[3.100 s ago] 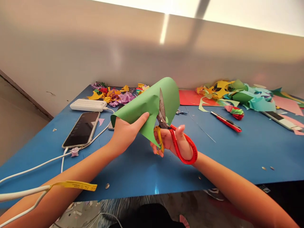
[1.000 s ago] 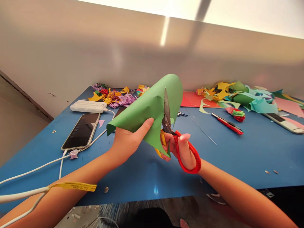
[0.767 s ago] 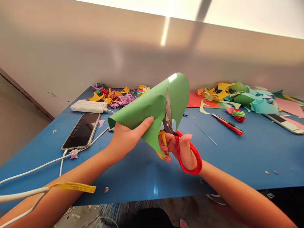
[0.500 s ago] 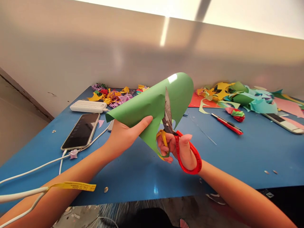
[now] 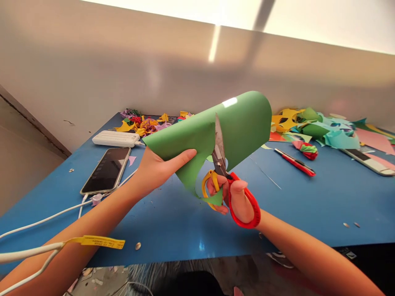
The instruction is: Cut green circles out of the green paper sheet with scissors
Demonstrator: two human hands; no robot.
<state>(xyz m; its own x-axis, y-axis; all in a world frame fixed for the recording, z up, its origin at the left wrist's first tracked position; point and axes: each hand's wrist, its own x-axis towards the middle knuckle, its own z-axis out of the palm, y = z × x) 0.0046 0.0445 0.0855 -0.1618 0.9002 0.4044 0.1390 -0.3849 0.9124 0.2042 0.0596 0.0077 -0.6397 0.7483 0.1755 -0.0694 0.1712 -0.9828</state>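
Note:
My left hand grips a large sheet of green paper, thumb on top and fingers hidden beneath it. The sheet curves over into a loose roll at its far edge and is held above the table. In my right hand is a pair of scissors with one red and one yellow handle. Its blades point away from me, and one lies over the green paper at a curved cut. A narrow strip of the sheet hangs by the yellow handle.
On the blue table lie a phone, a white power bank with cables, a red utility knife and a red-green paper flower. Coloured paper scraps pile up at the back, before a pale wall.
The green paper has swung and opened out to the right, its rounded end reaching farther over the scraps. The cut gap looks wider. Both hands keep their holds.

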